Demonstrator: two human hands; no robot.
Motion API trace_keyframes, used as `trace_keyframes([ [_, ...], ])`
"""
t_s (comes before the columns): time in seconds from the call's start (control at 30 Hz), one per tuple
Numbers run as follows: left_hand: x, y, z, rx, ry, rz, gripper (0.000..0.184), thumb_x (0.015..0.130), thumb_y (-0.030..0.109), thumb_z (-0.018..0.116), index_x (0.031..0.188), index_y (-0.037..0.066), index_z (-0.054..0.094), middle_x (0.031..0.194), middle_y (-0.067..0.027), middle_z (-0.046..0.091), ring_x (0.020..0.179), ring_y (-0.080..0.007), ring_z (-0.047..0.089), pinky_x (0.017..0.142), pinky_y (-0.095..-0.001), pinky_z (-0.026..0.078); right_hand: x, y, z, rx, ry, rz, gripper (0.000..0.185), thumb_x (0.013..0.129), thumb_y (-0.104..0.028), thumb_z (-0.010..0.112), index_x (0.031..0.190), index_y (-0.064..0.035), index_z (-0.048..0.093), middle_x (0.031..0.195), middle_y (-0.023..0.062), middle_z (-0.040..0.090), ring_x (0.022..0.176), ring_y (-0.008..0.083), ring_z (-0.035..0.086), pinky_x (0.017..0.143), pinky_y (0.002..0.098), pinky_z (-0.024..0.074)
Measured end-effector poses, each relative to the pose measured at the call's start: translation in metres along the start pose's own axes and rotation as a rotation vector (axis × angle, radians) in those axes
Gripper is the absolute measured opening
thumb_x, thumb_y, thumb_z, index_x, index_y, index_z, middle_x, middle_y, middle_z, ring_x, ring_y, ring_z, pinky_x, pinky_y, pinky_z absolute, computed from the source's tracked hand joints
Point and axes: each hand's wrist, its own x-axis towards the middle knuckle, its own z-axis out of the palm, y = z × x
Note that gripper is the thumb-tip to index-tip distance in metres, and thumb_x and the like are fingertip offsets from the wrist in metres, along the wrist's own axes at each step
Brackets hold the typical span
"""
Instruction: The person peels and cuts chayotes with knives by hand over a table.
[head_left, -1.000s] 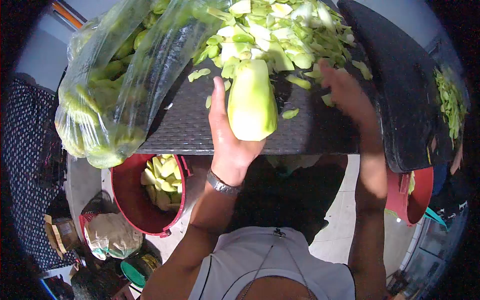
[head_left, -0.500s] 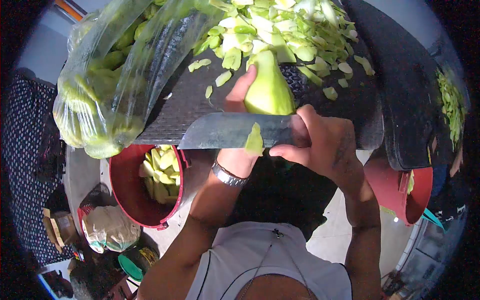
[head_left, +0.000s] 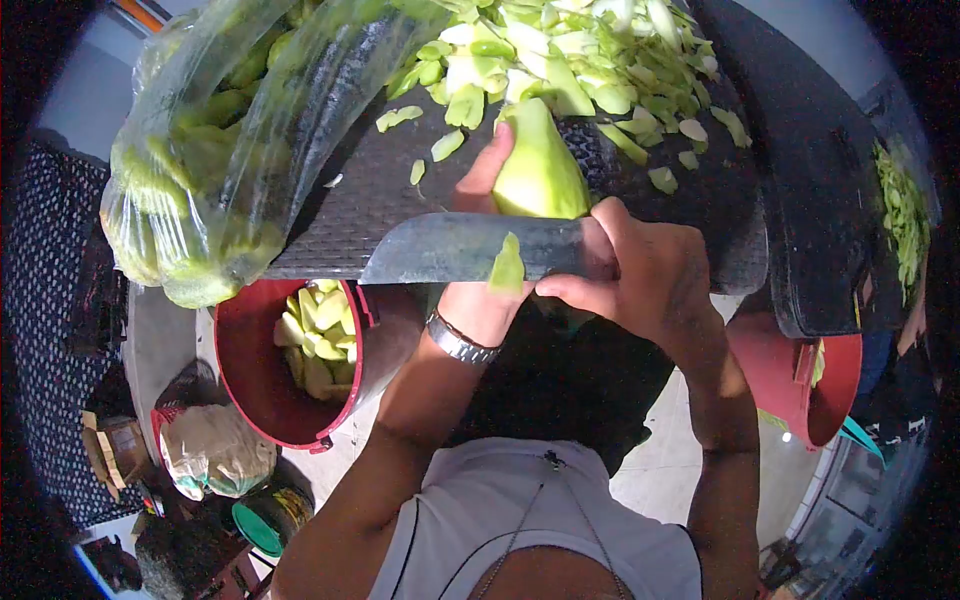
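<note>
A peeled, pale green chayote (head_left: 541, 165) lies tilted in my left hand (head_left: 487, 172). My thumb runs along its left side; the other fingers are hidden beneath it and behind the blade. My right hand (head_left: 650, 270) is closed around the handle end of a large, broad-bladed knife (head_left: 430, 250), held crosswise at the chayote's near end and over my left palm. A piece of peel (head_left: 508, 265) sticks to the blade. Beyond the chayote, a heap of cut peelings (head_left: 590, 60) covers the far part of the dark tabletop (head_left: 340, 235).
A clear plastic bag (head_left: 190, 200) full of chayotes rests at the table's left edge. Below it stands a red bucket (head_left: 240, 390) with peeled pieces inside. Another red bucket (head_left: 835, 390) is at the right, beside a dark board (head_left: 810, 230). More green peelings (head_left: 900, 220) lie farther right.
The knife and both hands have risen slightly in view, with the chayote still in the left hand. The peel piece remains on the blade.
</note>
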Motion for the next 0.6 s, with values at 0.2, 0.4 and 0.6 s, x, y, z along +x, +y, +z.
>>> trace_keyframes([
  [0.2, -0.003, 0.007, -0.002, -0.072, 0.042, 0.004, 0.037, 0.102, 0.038, 0.06, 0.12, 0.006, 0.063, 0.104, -0.0083, 0.07, 0.091, -0.0207, 0.069, 0.079, -0.0363, 0.058, 0.005, 0.032, -0.005, 0.042, -0.081, 0.174, 0.06, 0.074, -0.057, 0.083, 0.092, -0.0063, 0.056, 0.064, 0.008, 0.061, 0.06, 0.0316, 0.067, 0.055, 0.0405, 0.0507],
  [0.4, -0.004, 0.002, -0.009, -0.075, -0.034, -0.038, 0.043, 0.099, 0.039, 0.066, 0.125, 0.005, 0.062, 0.108, -0.0074, 0.07, 0.095, -0.0223, 0.069, 0.083, -0.0403, 0.058, 0.009, 0.023, -0.006, 0.165, -0.112, 0.099, 0.066, 0.08, -0.071, 0.07, 0.094, -0.007, 0.059, 0.066, 0.0142, 0.064, 0.066, 0.039, 0.07, 0.059, 0.0486, 0.0535],
  [0.6, -0.001, 0.0, -0.02, -0.09, 0.03, 0.025, 0.048, 0.1, 0.043, 0.061, 0.129, 0.005, 0.059, 0.116, -0.0132, 0.071, 0.101, -0.0284, 0.07, 0.089, -0.0425, 0.057, 0.014, 0.047, 0.001, 0.243, -0.132, 0.188, 0.057, 0.084, -0.06, 0.074, 0.095, -0.0064, 0.059, 0.066, 0.0158, 0.064, 0.069, 0.041, 0.07, 0.06, 0.0492, 0.0545],
])
